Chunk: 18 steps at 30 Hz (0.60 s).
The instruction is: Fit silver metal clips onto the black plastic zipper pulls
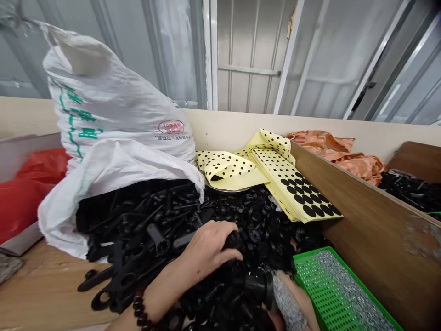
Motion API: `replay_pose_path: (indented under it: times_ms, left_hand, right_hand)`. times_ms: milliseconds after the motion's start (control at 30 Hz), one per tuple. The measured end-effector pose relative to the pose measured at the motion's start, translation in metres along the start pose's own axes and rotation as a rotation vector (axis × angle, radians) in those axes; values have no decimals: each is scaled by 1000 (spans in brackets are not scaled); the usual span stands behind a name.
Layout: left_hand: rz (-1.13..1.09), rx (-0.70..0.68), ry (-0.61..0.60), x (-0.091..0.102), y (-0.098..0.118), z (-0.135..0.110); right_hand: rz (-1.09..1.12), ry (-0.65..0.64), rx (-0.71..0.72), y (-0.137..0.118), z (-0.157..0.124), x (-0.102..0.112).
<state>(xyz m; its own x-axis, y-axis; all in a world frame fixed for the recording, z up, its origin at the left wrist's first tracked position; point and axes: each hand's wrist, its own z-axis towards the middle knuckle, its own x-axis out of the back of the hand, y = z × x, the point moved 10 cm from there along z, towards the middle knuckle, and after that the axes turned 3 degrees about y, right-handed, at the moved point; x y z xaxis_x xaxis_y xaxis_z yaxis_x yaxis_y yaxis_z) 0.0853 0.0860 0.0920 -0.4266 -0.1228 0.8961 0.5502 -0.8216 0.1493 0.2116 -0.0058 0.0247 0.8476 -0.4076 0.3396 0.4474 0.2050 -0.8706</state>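
Many black plastic parts [220, 216] on wooden bench [44, 294], metal wall [248, 46] behind.

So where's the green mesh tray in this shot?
In the head view, the green mesh tray holding small gray pieces sits at the lower right, between the person's right hand and the wooden board, beside the pile of black plastic parts.

White woven sack [113, 105]: large green Chinese characters [82, 133], red oval stamp [170, 126]; wording too blurred to read.

Black-dotted yellow sheets [272, 170]; green tray [320, 294]
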Motion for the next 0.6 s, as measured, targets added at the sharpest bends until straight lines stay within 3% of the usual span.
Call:
replay_pose_path:
  times_ms: [100, 233, 300, 500, 600]
  left_hand:
    - [-223, 109, -6, -4, 11, -7]
    - [-489, 192, -56, -7, 27, -20]
    - [-651, 315, -81, -12, 24, -29]
    - [-1312, 744, -174, -54, 19, -54]
    - [-1478, 824, -133, -61, 24, -61]
  right_hand:
    - [-55, 29, 77, -23, 5, 1]
    - [-366, 172, 458, -76, 3, 12]
    - [-511, 152, 565, -89, 1, 7]
    - [-612, 83, 644, -82, -15, -1]
    - [-601, 72, 669, -71, -25, 2]
